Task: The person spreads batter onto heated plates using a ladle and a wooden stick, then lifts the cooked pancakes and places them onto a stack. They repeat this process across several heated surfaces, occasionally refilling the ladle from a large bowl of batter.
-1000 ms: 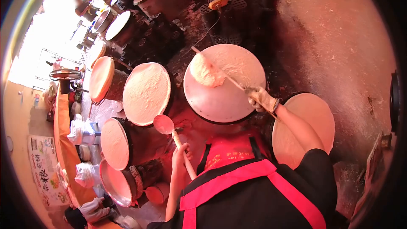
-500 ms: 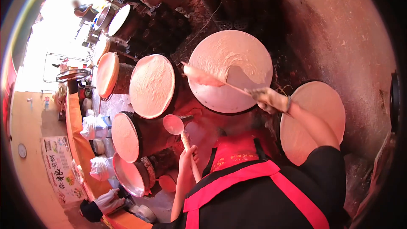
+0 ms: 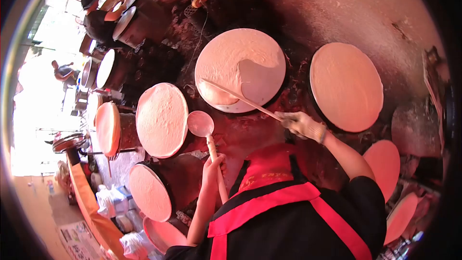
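My right hand, in a pale work glove, is closed around the thin handle of a wooden batter spreader. The spreader reaches over the lower left of a round griddle, its blade seen nearly edge-on. Pale batter coats the griddle's top and left, with ridged strokes in it; the lower right surface is bare. My bare left hand grips the handle of a ladle. The ladle's bowl is up, between the griddle and another batter-covered round on the left.
Another coated griddle stands to the right, with more rounds lower right and lower left. A counter with an orange side runs along the left, plastic bags beside it. One person works at griddles upper left; another person is farther back.
The spreader has swung to the lower left part of the griddle, and its blade has turned edge-on. The bare patch now lies at the lower right. The view has shifted; the ladle stays held.
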Tool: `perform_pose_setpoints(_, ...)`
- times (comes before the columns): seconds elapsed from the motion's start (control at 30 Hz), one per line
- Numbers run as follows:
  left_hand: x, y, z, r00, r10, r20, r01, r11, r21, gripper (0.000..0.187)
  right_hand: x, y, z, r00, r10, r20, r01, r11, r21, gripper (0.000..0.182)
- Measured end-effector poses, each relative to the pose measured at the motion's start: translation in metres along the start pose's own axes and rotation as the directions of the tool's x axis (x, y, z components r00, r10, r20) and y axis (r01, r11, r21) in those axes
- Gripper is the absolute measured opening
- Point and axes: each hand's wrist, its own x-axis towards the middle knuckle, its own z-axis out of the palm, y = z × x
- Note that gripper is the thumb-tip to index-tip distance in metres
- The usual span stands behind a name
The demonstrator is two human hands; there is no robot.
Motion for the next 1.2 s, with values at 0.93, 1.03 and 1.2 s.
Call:
perform_pose_setpoints(0.93, -0.065, -0.111, -0.195, 0.979, 0.163, -0.123, -0.163, 0.987, 0.012, 0.018, 0.101, 0.02, 0.19, 0.694, -0.122, -0.709, 0.452, 0.841, 0.297, 0.035)
perform_pose_setpoints(1.03, -0.064, -0.097, -0.178, 0.983, 0.158, -0.095, -0.155, 0.987, 0.039, 0.018, 0.124, -0.003, 0.189, 0.719, -0.055, -0.693, 0.537, 0.677, 0.504, 0.021)
perform_pose_setpoints(1.2, -0.045, -0.087, -0.137, 0.979, 0.185, -0.09, -0.189, 0.982, -0.033, 0.024, 0.067, 0.031, 0.193, 0.944, -0.161, -0.288, 0.214, 0.963, 0.162, 0.047)
